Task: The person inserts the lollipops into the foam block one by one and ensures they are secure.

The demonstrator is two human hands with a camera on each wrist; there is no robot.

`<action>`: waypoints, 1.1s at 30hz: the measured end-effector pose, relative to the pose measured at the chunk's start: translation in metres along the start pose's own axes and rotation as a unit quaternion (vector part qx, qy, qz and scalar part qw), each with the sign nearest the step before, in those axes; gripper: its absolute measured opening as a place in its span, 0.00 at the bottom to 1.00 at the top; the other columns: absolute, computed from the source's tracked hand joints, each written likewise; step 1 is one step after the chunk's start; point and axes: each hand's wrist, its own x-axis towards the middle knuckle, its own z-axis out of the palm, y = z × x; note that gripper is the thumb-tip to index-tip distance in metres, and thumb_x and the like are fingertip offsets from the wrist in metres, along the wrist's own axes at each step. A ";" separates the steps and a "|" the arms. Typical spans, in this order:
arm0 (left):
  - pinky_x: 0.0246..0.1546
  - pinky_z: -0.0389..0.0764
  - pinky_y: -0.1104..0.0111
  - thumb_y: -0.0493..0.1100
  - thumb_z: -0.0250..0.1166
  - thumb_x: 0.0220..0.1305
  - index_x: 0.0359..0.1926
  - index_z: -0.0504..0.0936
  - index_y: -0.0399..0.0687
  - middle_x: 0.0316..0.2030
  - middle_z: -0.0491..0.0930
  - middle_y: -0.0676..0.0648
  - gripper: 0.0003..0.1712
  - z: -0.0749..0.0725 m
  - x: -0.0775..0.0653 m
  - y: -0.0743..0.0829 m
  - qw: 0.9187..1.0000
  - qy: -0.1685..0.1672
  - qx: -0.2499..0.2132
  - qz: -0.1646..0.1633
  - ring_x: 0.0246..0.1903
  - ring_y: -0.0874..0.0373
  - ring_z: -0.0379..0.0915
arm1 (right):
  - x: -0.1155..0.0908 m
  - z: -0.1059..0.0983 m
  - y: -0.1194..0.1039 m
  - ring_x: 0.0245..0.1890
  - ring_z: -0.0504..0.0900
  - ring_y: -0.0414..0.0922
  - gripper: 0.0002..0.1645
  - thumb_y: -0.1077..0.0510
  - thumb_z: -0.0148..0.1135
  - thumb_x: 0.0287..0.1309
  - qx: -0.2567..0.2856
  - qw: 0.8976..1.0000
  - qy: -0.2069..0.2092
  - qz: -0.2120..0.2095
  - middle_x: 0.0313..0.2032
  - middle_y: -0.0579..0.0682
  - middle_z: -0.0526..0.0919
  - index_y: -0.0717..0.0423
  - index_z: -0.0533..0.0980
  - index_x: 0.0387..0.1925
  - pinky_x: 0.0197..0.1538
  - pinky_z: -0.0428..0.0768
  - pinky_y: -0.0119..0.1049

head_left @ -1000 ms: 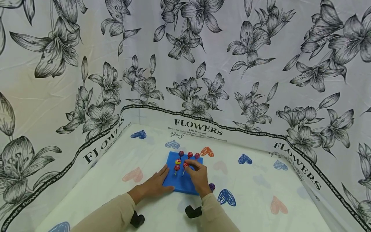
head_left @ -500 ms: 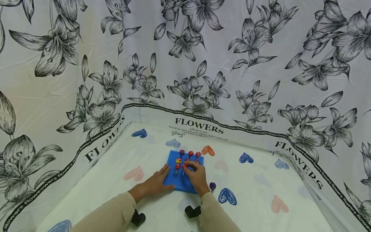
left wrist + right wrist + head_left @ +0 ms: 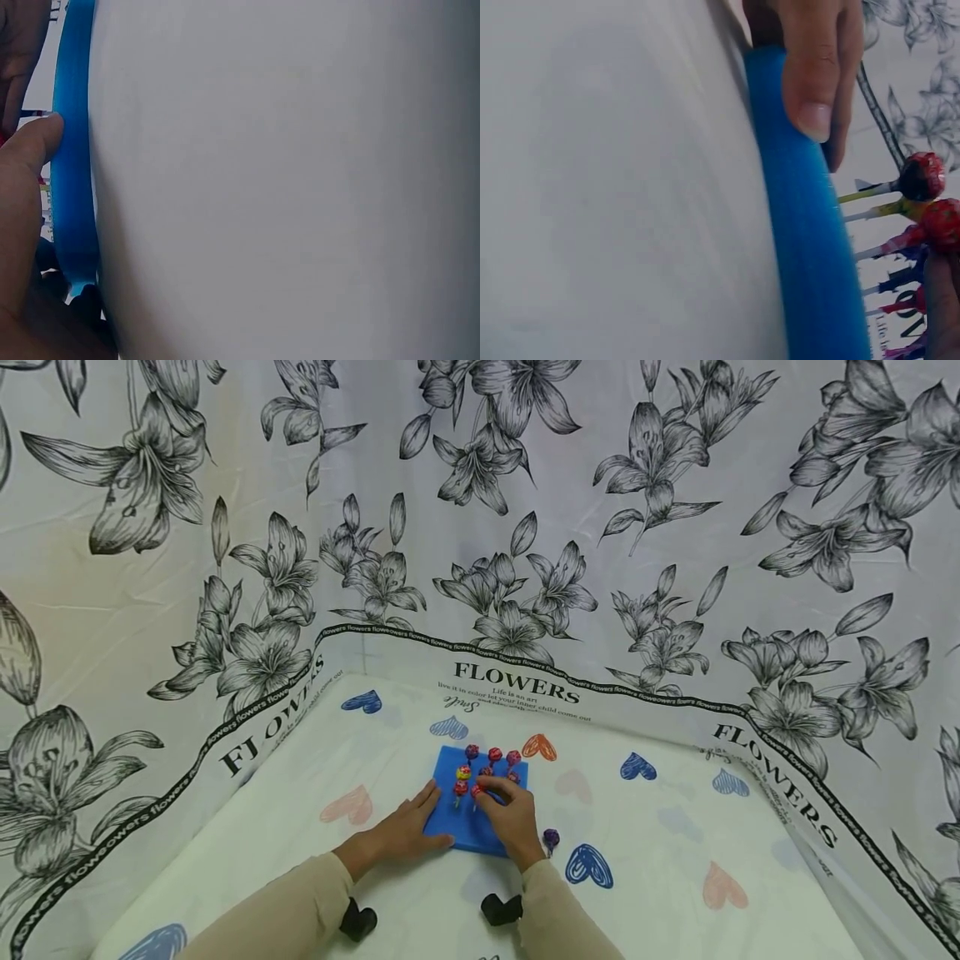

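A blue foam block (image 3: pixel 456 828) lies on the table with several wrapped lollipops standing in it on their sticks. My right hand (image 3: pixel 513 817) pinches a red lollipop (image 3: pixel 941 221) by its head between thumb and fingertips. Its stick meets the block's top, in the row nearest me. Beside it on the left stands another red lollipop (image 3: pixel 461 787), with a yellow one (image 3: pixel 463 772) behind. At the back are a purple lollipop (image 3: pixel 471 751) and two reddish ones. My left hand (image 3: pixel 401 828) rests against the block's left side, fingers extended, thumb (image 3: pixel 814 116) along the near edge.
A purple lollipop (image 3: pixel 551 838) lies on the table just right of the block, close to my right wrist. The white tablecloth (image 3: pixel 637 835) bears printed hearts. Flower-patterned curtains (image 3: pixel 510 568) surround the table. Black pieces (image 3: pixel 358 920) show beside both wrists.
The right hand has lowered slightly toward the near side with the red lollipop, uncovering lollipops behind it. The left hand stays against the block.
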 end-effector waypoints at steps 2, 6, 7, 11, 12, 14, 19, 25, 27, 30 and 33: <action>0.66 0.49 0.47 0.69 0.61 0.59 0.75 0.49 0.39 0.75 0.41 0.41 0.57 0.000 0.000 0.000 1.000 0.000 0.002 -0.001 0.71 0.43 0.43 | -0.003 -0.003 -0.013 0.55 0.78 0.53 0.14 0.69 0.62 0.61 0.007 1.000 0.000 -0.010 0.51 0.60 0.81 0.66 0.80 0.48 0.55 0.74 0.42; 0.66 0.50 0.48 0.69 0.61 0.59 0.75 0.49 0.39 0.75 0.42 0.41 0.57 0.000 0.001 0.001 1.000 0.003 0.008 -0.001 0.71 0.44 0.42 | -0.006 -0.011 -0.040 0.54 0.78 0.55 0.13 0.71 0.60 0.60 0.008 0.999 0.010 -0.038 0.50 0.64 0.80 0.71 0.79 0.47 0.56 0.74 0.46; 0.66 0.49 0.48 0.69 0.61 0.59 0.75 0.49 0.39 0.75 0.41 0.41 0.57 0.000 0.001 0.001 1.000 0.004 0.007 -0.002 0.71 0.44 0.42 | -0.006 -0.013 -0.043 0.54 0.78 0.55 0.13 0.71 0.60 0.60 0.011 0.999 0.013 -0.043 0.50 0.64 0.80 0.72 0.78 0.47 0.56 0.74 0.47; 0.67 0.49 0.48 0.69 0.61 0.59 0.75 0.48 0.40 0.75 0.41 0.43 0.57 0.000 0.001 0.001 1.000 0.003 0.005 -0.013 0.72 0.44 0.41 | -0.005 -0.022 -0.058 0.52 0.79 0.56 0.12 0.72 0.61 0.59 0.019 0.998 0.024 -0.059 0.49 0.65 0.80 0.72 0.79 0.46 0.53 0.76 0.41; 0.67 0.49 0.48 0.69 0.61 0.59 0.75 0.48 0.40 0.75 0.41 0.43 0.57 0.000 0.001 0.001 1.000 0.002 0.004 -0.015 0.72 0.44 0.41 | -0.005 -0.025 -0.061 0.52 0.79 0.58 0.12 0.73 0.61 0.59 0.026 0.997 0.024 -0.065 0.48 0.66 0.80 0.72 0.78 0.46 0.52 0.77 0.39; 0.67 0.48 0.48 0.69 0.61 0.58 0.75 0.48 0.40 0.75 0.40 0.43 0.58 0.000 0.001 0.001 1.000 0.001 0.003 -0.017 0.72 0.44 0.41 | -0.006 -0.029 -0.067 0.53 0.78 0.60 0.13 0.74 0.61 0.59 0.036 0.996 0.022 -0.082 0.48 0.67 0.80 0.73 0.78 0.46 0.51 0.77 0.38; 0.67 0.48 0.48 0.69 0.61 0.59 0.75 0.48 0.40 0.75 0.40 0.43 0.57 0.001 0.000 0.001 1.000 0.000 0.002 -0.010 0.72 0.44 0.41 | -0.006 -0.041 -0.081 0.52 0.77 0.62 0.14 0.74 0.60 0.59 0.040 0.991 0.025 -0.124 0.49 0.69 0.78 0.76 0.76 0.47 0.49 0.79 0.37; 0.67 0.48 0.48 0.68 0.61 0.60 0.75 0.48 0.40 0.75 0.40 0.42 0.57 -0.003 0.000 0.002 1.000 -0.001 -0.003 -0.005 0.72 0.44 0.40 | -0.009 -0.056 -0.093 0.52 0.76 0.61 0.15 0.75 0.60 0.59 0.032 0.989 0.046 -0.139 0.49 0.71 0.77 0.75 0.76 0.48 0.48 0.80 0.36; 0.67 0.47 0.48 0.68 0.61 0.59 0.75 0.47 0.40 0.75 0.39 0.43 0.57 -0.003 0.001 0.002 1.000 -0.004 -0.006 -0.008 0.72 0.44 0.40 | -0.010 -0.061 -0.093 0.52 0.76 0.59 0.15 0.74 0.60 0.59 0.016 0.989 0.053 -0.138 0.49 0.68 0.78 0.72 0.77 0.48 0.48 0.80 0.37; 0.67 0.47 0.48 0.69 0.61 0.58 0.75 0.47 0.41 0.75 0.39 0.43 0.58 -0.002 0.002 0.001 1.000 -0.006 -0.007 -0.013 0.72 0.44 0.40 | -0.013 -0.069 -0.089 0.52 0.76 0.58 0.15 0.73 0.61 0.59 -0.003 0.989 0.063 -0.134 0.50 0.66 0.78 0.70 0.78 0.49 0.49 0.79 0.36; 0.67 0.48 0.48 0.70 0.61 0.58 0.75 0.47 0.41 0.75 0.39 0.43 0.58 0.000 0.002 0.001 1.000 -0.006 -0.005 -0.014 0.72 0.44 0.40 | -0.015 -0.077 -0.085 0.53 0.75 0.59 0.15 0.73 0.61 0.58 -0.008 0.989 0.076 -0.126 0.51 0.66 0.78 0.71 0.78 0.49 0.49 0.79 0.36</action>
